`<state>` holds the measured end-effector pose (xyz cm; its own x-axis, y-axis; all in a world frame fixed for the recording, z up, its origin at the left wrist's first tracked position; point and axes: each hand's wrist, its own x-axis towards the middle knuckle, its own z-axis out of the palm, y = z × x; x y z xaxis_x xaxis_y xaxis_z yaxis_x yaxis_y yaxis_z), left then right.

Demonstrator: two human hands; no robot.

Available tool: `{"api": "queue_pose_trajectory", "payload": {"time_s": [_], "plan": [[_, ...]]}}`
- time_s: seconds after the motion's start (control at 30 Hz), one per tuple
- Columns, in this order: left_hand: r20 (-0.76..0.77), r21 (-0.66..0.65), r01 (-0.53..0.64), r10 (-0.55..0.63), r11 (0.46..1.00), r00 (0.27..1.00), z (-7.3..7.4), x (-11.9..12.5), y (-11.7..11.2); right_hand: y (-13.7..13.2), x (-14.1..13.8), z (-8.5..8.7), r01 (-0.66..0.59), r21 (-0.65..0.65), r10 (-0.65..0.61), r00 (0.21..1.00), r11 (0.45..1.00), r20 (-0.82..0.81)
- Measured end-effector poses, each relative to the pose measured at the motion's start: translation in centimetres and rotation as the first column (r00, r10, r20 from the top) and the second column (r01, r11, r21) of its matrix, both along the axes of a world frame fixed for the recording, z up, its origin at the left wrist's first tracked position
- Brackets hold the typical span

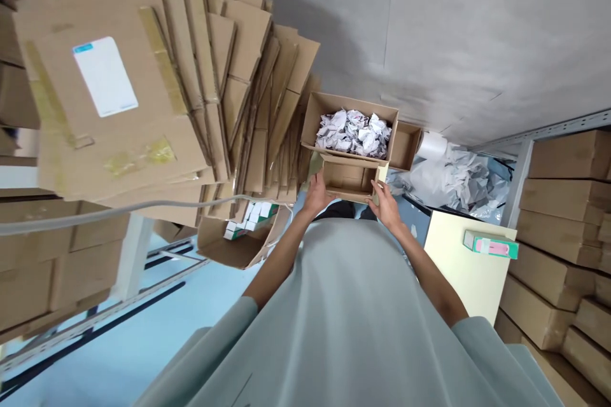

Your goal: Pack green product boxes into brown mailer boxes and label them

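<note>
A small brown cardboard box (350,177) with its top open sits in front of my body, and its inside looks bare. My left hand (317,196) grips its left side, while the fingers of my right hand (383,205) close on its right edge. Directly behind it stands a larger carton (312,124), filled with crumpled white paper (353,132). Both hands' fingertips are partly hidden by the small box's walls.
Flattened cardboard (191,76) is piled high on the left. Below it, an open carton (229,248) holds small white-and-green boxes (252,215). On the right are a paper roll (432,145), crumpled wrapping (458,178), a green-and-pink box (491,245) and shelved cartons (563,229).
</note>
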<state>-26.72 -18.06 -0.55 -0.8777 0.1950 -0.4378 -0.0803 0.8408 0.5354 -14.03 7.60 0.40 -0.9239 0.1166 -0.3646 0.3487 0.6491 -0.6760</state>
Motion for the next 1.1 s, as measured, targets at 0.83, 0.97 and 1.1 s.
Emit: {"api": "queue_pose_trajectory", "payload": {"time_s": [0.83,0.97,1.1], "plan": [[-0.053,0.273,0.216,-0.209,0.938,0.976,-1.5,-0.9,-0.3,0.0,-20.7,7.9,-0.149,0.479,0.038,0.971,0.865,0.234],[-0.070,0.302,0.215,-0.203,0.929,0.977,-2.2,-0.8,-0.4,0.0,-17.8,8.8,0.017,0.461,-0.044,0.998,0.887,0.048],[-0.090,0.335,0.198,-0.178,0.921,0.980,-2.7,-0.8,-0.4,-0.7,-13.0,11.9,0.187,0.321,-0.127,0.972,0.929,-0.198]]}}
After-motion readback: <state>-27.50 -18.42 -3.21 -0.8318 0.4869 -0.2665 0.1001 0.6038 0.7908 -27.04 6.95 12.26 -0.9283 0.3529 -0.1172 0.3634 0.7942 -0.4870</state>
